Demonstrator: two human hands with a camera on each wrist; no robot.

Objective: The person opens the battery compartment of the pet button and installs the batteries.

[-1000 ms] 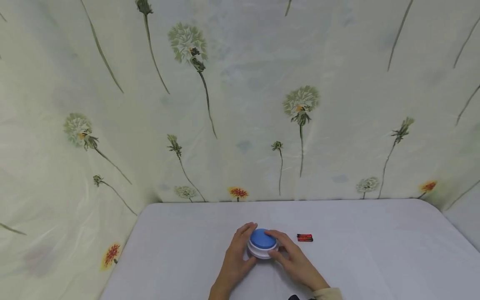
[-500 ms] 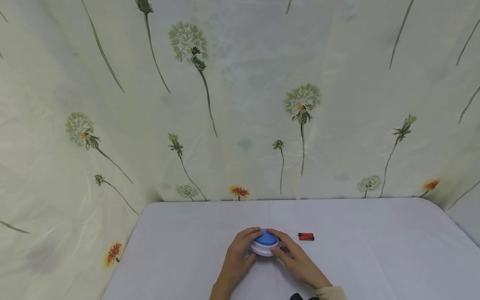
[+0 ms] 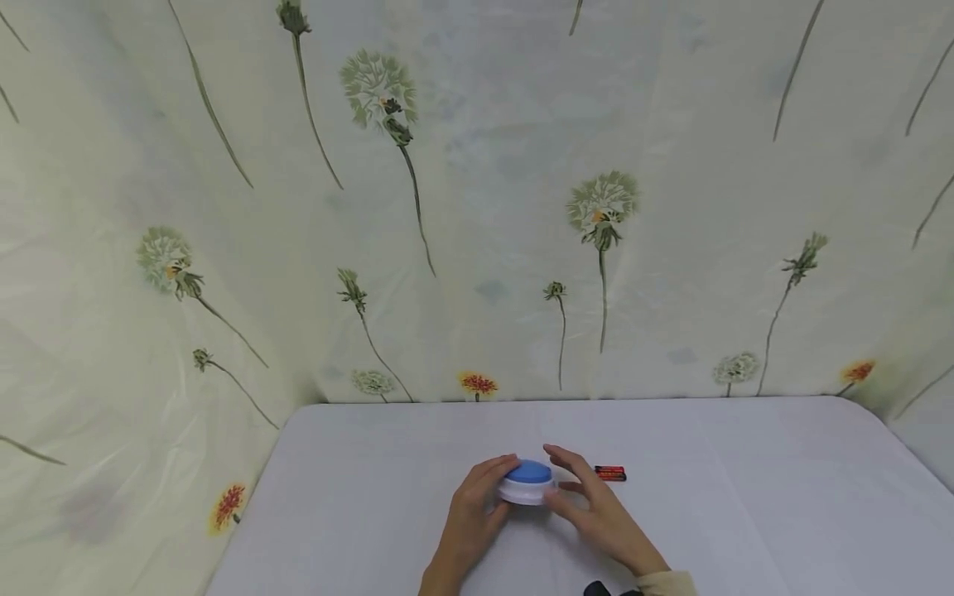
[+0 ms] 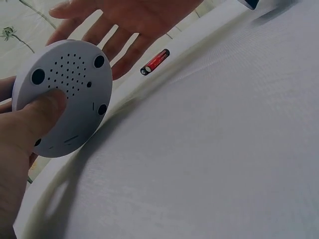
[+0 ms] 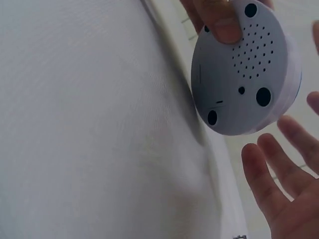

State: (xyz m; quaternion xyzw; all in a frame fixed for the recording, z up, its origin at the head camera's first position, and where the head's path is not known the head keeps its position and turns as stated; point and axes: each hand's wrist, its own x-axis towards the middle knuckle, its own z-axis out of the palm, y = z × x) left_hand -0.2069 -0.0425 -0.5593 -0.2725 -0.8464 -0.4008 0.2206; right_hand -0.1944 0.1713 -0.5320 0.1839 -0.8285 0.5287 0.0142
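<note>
Above the near-middle of the table, we've got the left hand [image 3: 471, 503] pinching a round white plastic device with a blue domed top [image 3: 527, 473], tilted off the cloth. Thumb's on the perforated underside, fingers at the top edge. Underside markings: too small for us to read. Right hand [image 3: 599, 517] has fingers spread beside the rim; can't tell if touching. Just past it, red-and-black cylindrical batteries [image 3: 611, 473], label lettering illegible, on white cloth [image 3: 745, 480]. Behind: pale dandelion-print curtain [image 3: 492, 207].

Dim; wrist views darker. Soft shadow on white tablecloth [image 3: 715, 497] between left hand [image 3: 469, 509] and right hand [image 3: 599, 517]; faint glare on pale flower-printed sheeting [image 3: 82, 331] left of both.
</note>
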